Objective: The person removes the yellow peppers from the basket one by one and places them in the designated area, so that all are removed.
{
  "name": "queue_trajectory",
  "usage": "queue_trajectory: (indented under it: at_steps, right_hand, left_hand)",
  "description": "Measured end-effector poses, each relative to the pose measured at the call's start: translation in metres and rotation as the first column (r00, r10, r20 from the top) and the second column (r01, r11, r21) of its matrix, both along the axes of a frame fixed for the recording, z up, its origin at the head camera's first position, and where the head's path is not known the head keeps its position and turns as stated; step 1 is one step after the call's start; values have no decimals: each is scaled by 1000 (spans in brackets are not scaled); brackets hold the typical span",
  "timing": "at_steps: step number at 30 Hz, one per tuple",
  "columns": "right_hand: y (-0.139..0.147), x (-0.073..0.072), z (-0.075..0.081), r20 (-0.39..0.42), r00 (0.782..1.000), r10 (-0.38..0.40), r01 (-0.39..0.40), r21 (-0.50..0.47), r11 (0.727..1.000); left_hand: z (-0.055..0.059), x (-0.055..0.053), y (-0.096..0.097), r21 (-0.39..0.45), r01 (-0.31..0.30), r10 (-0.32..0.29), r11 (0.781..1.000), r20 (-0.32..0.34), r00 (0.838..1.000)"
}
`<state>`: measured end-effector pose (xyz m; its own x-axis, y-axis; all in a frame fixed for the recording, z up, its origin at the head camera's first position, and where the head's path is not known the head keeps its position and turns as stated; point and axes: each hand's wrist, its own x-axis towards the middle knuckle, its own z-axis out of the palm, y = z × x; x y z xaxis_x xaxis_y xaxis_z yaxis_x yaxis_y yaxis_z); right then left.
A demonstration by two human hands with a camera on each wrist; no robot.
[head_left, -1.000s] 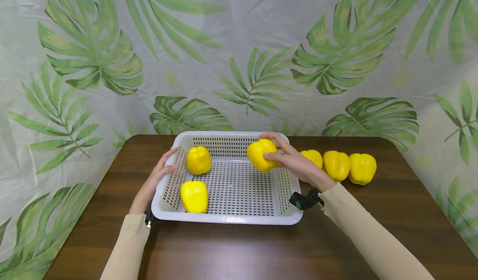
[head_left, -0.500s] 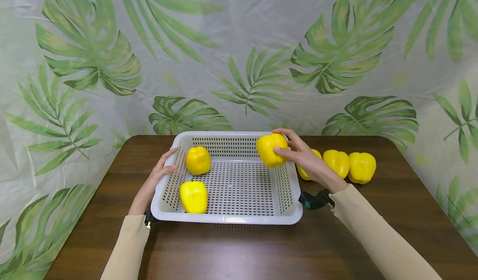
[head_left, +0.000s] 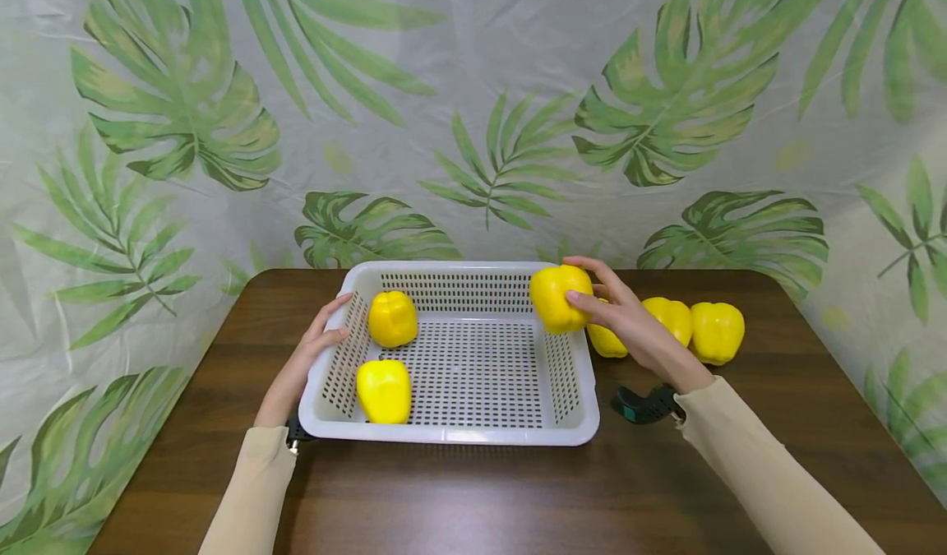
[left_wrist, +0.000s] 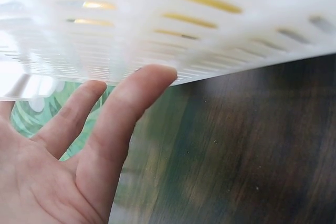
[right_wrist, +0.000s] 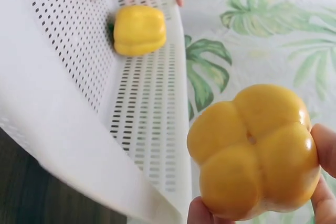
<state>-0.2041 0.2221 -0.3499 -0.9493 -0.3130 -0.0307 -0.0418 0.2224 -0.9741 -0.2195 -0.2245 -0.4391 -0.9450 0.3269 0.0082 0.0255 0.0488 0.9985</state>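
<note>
My right hand (head_left: 635, 329) holds a yellow bell pepper (head_left: 558, 298) between thumb and fingers, above the right wall of a white perforated plastic basket (head_left: 473, 434). The lobed end of that pepper faces the right wrist view, with fingertips (right_wrist: 325, 148) at its side. Two more yellow bell peppers lie in the basket's left part, one at the back (head_left: 393, 319) and one in front (head_left: 384, 391). Against the outside of the basket's left wall rests my left hand (head_left: 296, 370); in the left wrist view its extended fingers (left_wrist: 128, 103) touch the white wall.
Right of the basket, a row of yellow bell peppers stands on the dark wooden table (head_left: 459, 506): one partly behind my hand (head_left: 607, 341), one in the middle (head_left: 672, 318) and one at the right end (head_left: 718, 333). A leaf-patterned cloth (head_left: 510, 70) hangs behind the table.
My right hand has moved right with the bell pepper, from over the basket's inside to over its right wall. The left hand and the basket stay in place.
</note>
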Motion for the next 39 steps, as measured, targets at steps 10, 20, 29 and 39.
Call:
queue_trajectory:
  at_steps: [10,20,29,39]
  right_hand:
    - [17,6,-5,2,999,-44,44,-8,999]
    - [36,14,-13,16,994,-104,104,-27,994]
    - [56,21,-25,26,990,-139,139,-1,990]
    - [69,32,-40,41,989,-141,143,-40,989]
  left_hand:
    - [-1,1,-1,-16,-10,11,1000,13,1000]
    - [-1,1,0,9,6,-6,1000,12,1000]
    - [0,1,1,4,6,-6,1000,20,1000]
    - [-2,-7,0,51,-1,2,999,-14,1000]
